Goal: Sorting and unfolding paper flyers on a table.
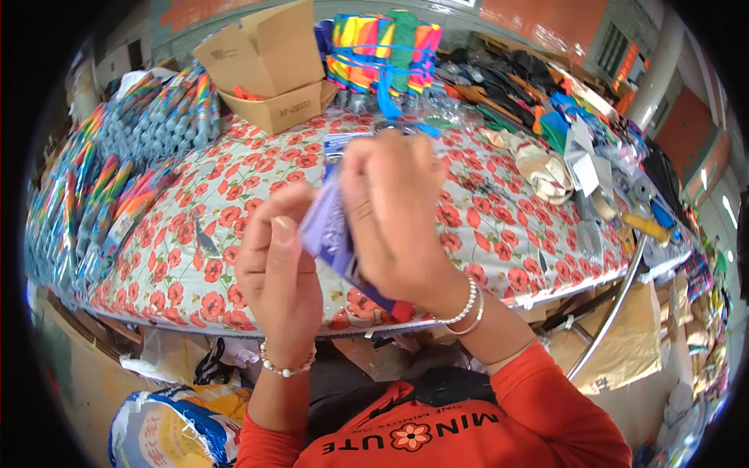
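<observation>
A purple printed card is held up at a slant over the near part of the table. My right hand is closed around its right side, blurred by motion, and hides much of the card. The card's lower end sticks out beneath this hand. At the card's left corner is my left hand, cupped with the thumb raised and apart from the curved fingers; its index fingertip reaches the card's edge. Beyond my hands, another purple printed piece lies on the table, partly covered by my right hand.
A flowered cloth covers the table. Bundles of wrapped, colourful folded umbrellas are piled at left. An open cardboard box and a tied rainbow bundle stand behind. Mixed fabric and parts crowd the right. A sack sits below.
</observation>
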The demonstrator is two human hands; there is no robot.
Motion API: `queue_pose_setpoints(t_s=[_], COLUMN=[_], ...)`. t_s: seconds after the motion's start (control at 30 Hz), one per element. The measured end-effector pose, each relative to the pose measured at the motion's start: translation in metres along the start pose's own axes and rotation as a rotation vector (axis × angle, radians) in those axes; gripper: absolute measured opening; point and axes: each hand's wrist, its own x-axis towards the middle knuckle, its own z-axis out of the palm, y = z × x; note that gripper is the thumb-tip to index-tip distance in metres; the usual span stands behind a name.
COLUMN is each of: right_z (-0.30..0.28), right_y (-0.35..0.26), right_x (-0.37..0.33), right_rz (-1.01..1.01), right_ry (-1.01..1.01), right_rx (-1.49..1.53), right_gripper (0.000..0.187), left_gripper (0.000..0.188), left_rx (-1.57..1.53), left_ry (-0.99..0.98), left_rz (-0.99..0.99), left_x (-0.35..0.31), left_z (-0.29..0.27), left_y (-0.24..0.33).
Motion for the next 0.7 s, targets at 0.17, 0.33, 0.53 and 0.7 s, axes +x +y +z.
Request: queue_pose_setpoints(t_s=[0.17,0.33,0.53,0.7], right_z=[0.009,0.003,0.005,0.004], right_y=[-0.01,-0.011,0.004,0.001], right_x=[-0.012,-0.018,-0.028,-0.023], right_rz=[0.005,0.024,0.199,0.137], right_ry=[0.047,-0.117,-0.254,-0.285], right_rx=[0.142,0.266,0.623,0.624], right_gripper=[0.006,0.008,0.014,0.017], left_gripper=[0.02,0.015,0.018,0.019], left_rx=[-0.011,0.046,-0.294,-0.389], left_ry=[0.245,0.187,0.271,0.112], left_rz=[-0.075,0.022,-0.2,-0.21], left_x=[-0.011,-0.013,-0.009,-0.008], left_z=[-0.006,-0.006,-0.007,-0.017], left_y=[-0.012,-0.016,-0.006,-0.01])
